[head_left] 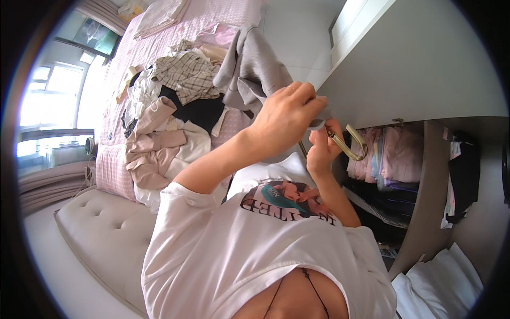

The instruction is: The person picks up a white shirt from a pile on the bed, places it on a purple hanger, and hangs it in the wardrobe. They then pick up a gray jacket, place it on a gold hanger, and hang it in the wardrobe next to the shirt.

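My left hand [287, 115] grips a grey garment [259, 60] by its upper edge. The cloth hangs beyond my fingers, over the near side of the bed. My right hand [324, 145] is closed around a gold-coloured clothes hanger [338, 139], just below and to the right of my left hand. The hanger's broad hook points to the right, and a thin part of it shows left of my right wrist. The rest of the hanger is hidden by my hands and the cloth, so I cannot tell how far it sits inside the garment.
A pink bed [235, 12] bears a heap of clothes, with a checked shirt [187, 75] and a beige garment [149, 155]. At right, a grey wardrobe door [422, 67] stands open beside shelves with folded pink clothes [402, 153]. A tufted bench [107, 227] lies at left.
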Demonstrator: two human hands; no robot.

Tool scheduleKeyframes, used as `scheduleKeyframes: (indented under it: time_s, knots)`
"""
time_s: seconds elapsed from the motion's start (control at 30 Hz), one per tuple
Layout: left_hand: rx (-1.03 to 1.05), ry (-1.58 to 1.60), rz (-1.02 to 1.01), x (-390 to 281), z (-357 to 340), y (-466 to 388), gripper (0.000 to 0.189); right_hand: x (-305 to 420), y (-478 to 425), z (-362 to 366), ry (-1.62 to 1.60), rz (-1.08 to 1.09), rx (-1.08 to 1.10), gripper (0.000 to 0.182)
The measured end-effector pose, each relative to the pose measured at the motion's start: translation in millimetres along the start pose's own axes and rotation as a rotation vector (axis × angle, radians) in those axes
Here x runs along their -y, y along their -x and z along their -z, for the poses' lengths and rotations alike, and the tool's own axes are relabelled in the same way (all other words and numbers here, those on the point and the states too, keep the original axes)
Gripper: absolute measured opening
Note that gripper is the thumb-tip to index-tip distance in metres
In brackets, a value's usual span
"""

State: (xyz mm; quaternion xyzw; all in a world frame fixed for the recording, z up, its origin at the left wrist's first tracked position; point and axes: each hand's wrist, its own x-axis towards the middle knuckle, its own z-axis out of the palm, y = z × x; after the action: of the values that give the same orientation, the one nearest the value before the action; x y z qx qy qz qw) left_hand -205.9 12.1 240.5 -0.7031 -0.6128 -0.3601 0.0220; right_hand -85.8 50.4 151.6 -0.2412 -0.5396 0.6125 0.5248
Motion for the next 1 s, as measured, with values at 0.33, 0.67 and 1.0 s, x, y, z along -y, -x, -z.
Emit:
scheduleKeyframes:
  time_s: [0.33, 0.67, 1.0]
  knots:
    - [-0.183, -0.152, -0.431, -10, -4, -21, 0.034, 17, -13, -1, -0.126, 0.165, -0.130, 0.021]
    - [-0.076, 0.010, -0.529, -20, -10, -38, 0.032, 42, -27, 35, 0.109, 0.273, -0.119, 0.039]
    - [0.227, -0.441, -0.690, 24, 39, -100, 0.025, 76, -44, 67, -0.095, 0.118, -0.082, 0.031]
